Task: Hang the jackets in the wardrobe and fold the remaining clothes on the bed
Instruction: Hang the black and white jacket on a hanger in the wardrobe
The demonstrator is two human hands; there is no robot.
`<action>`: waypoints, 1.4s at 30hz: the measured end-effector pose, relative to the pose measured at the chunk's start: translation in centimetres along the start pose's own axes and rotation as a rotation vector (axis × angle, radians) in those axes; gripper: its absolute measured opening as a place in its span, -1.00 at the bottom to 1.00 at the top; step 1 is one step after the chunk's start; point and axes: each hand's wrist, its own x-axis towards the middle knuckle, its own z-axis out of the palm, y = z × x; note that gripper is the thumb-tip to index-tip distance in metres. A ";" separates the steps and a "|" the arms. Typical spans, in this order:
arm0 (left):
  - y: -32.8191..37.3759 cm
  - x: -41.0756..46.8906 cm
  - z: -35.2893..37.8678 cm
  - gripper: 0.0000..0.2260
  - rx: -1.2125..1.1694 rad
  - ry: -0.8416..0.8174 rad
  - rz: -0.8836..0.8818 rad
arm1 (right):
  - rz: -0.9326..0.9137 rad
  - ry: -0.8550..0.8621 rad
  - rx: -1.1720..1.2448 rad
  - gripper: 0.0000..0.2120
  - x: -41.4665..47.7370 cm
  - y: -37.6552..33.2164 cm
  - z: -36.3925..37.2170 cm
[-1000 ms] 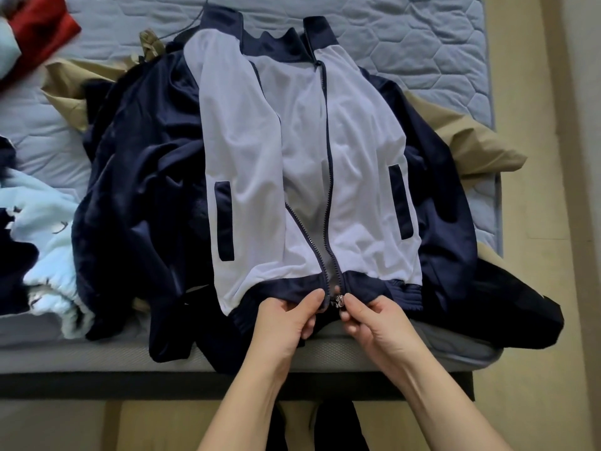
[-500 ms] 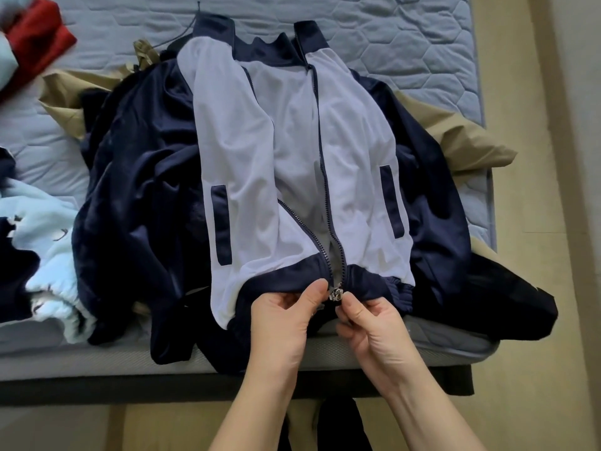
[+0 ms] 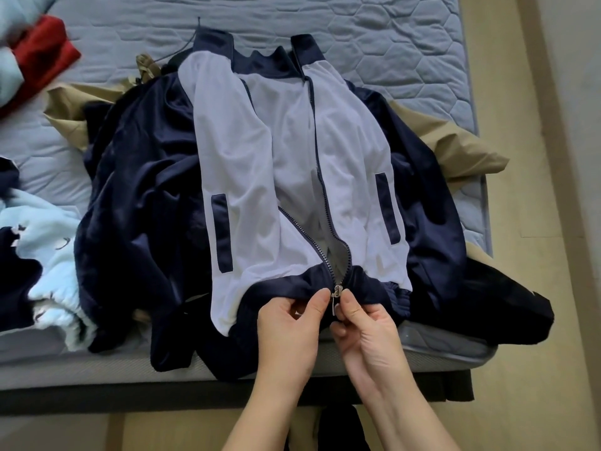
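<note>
**While the zip is seated at the hem**

Since a closed front likely hangs straighter (a guess), the white-fronted, navy-sleeved zip jacket (image 3: 292,157) lies face-up on the grey quilted mattress (image 3: 390,27), hem at the near edge. There the left hand (image 3: 289,323) pinches the hem beside the small silver slider (image 3: 336,290); the right hand (image 3: 367,327) pinches the pull below it.

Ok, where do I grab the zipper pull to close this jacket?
Pinch the flat metal pull hanging below the slider, coming from the near edge of the bed: it lies at the jacket hem, pointing toward you. The left hand pinching the hem beside it should give counter-tension.
</note>
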 end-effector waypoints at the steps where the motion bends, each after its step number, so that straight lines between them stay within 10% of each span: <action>1: -0.2 0.1 -0.1 -0.73 0.104 0.005 0.023 | -0.013 0.019 0.004 -0.93 0.0 0.1 0.1; 15: -0.9 2.2 -2.1 -0.58 0.577 -0.234 0.121 | 0.140 0.210 0.047 -0.82 0.3 1.9 -0.8; 34: -1.2 1.8 -4.7 -0.60 0.645 -0.247 0.106 | 0.240 0.015 -0.942 -0.81 -1.4 0.5 1.5; 42: -2.6 1.3 -5.9 -0.53 0.712 -0.182 0.179 | 0.390 -0.058 -0.440 -0.80 -0.6 0.4 1.2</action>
